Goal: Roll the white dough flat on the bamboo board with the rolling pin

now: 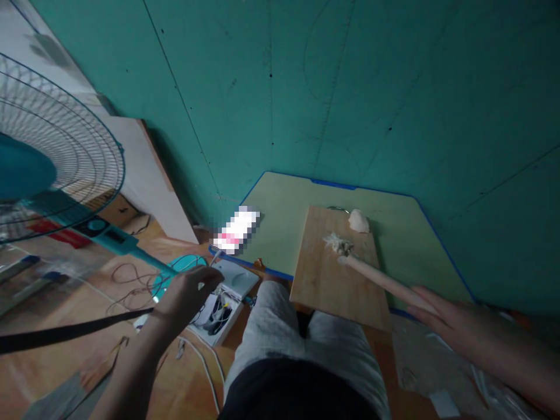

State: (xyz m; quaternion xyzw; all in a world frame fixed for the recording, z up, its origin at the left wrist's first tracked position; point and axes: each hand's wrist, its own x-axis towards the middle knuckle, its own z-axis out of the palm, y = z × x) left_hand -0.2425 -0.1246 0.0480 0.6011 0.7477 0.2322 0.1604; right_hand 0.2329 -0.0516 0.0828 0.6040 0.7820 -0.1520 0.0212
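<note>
My right hand (pixel 437 312) grips one end of a slim wooden rolling pin (pixel 385 280). Its far end touches or nearly touches a pile of pale shreds (pixel 338 244) on a wooden cutting board (pixel 336 291). A pale, dough-like lump (pixel 359 221) sits at the board's far right corner. Under the board is a pale green, blue-edged tabletop (pixel 284 204). My left hand (pixel 192 286) hovers above the box of cables, left of my knee. Its fingers curl loosely, with a gap by the thumb and nothing visible in them.
A lit, blurred-out phone (pixel 236 230) lies on the tabletop's left side. To the left stands a turquoise fan (pixel 109 233) with a wire cage. An opened white box (pixel 227 309) holds cables, and more cords trail over the floor. A green wall (pixel 271 116) rises behind the table.
</note>
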